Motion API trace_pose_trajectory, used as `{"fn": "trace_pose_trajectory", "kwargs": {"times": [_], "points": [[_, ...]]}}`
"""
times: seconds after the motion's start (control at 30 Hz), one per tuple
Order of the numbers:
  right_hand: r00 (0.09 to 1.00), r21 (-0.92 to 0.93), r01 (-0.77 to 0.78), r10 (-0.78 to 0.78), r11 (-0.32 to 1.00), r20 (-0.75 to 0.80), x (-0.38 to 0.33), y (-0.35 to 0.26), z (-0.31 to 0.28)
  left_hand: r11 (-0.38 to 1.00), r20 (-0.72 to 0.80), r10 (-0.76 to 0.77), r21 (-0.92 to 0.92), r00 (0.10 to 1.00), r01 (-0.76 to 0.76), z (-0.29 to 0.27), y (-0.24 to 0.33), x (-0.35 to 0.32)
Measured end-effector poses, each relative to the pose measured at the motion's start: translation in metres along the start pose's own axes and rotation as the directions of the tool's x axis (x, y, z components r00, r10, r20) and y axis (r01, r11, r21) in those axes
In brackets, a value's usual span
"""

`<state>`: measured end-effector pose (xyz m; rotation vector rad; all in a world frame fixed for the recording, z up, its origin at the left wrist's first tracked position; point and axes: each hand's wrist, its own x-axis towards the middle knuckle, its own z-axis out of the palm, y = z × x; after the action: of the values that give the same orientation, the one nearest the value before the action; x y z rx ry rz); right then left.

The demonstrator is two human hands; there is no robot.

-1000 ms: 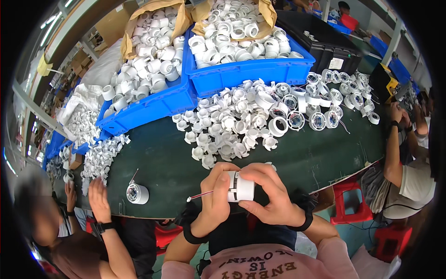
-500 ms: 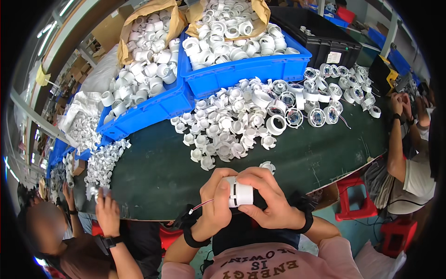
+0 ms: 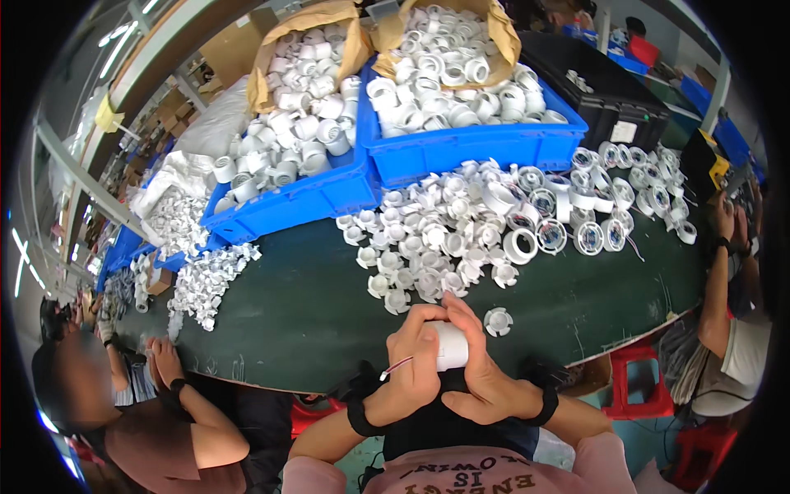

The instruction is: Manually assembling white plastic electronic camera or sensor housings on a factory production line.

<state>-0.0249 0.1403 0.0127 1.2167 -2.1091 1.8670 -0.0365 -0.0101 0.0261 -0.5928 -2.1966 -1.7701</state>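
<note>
Both my hands close around a white cylindrical plastic housing (image 3: 450,346) just over the near edge of the dark green table (image 3: 304,317). My left hand (image 3: 415,358) grips its left side, and a thin red and white wire (image 3: 395,367) sticks out from under that hand. My right hand (image 3: 477,362) wraps the right side and underside, with fingers over the top. A single white ring part (image 3: 497,321) lies on the table just right of my hands. A heap of white plastic parts (image 3: 444,239) spreads on the table beyond them.
Two blue bins (image 3: 469,148) (image 3: 288,202) behind the heap hold white housings in brown paper liners. A black case (image 3: 597,90) sits at the back right. A person on the left rests hands (image 3: 160,362) on the table edge; another person's arm (image 3: 724,280) works at the right.
My hands have turned the white housing slightly and shifted fingers over its top. The person on the left lowered a hand onto the table edge. The view shifted a little.
</note>
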Motion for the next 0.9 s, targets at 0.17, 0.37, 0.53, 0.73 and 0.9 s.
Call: {"fn": "trace_pose_trajectory", "kwargs": {"times": [0.17,0.37,0.53,0.73,0.9], "points": [[0.974,-0.346,-0.225,0.216,0.911,-0.065,0.000,-0.018,-0.001,0.746,0.063,-0.555,-0.402,0.829,0.531,-0.023,-0.011,0.012],[0.912,-0.463,-0.293,0.099,0.836,-0.399,-0.002,-0.021,0.022,0.897,0.396,-0.362,-0.099,0.844,0.431,-0.014,0.007,-0.004],[0.718,0.271,-0.362,0.452,0.892,-0.529,-0.028,0.018,0.005,0.938,0.605,-0.125,0.331,0.786,-0.105,-0.069,0.002,0.054],[0.628,0.933,0.000,0.726,0.361,-0.281,0.002,-0.003,-0.042,0.354,-0.242,0.258,0.924,0.935,0.141,-0.409,-0.191,0.204],[0.581,0.944,-0.096,0.788,0.315,-0.204,-0.014,-0.001,-0.076,0.023,-0.383,-0.067,0.923,0.921,0.385,-0.545,-0.247,0.257]]}}
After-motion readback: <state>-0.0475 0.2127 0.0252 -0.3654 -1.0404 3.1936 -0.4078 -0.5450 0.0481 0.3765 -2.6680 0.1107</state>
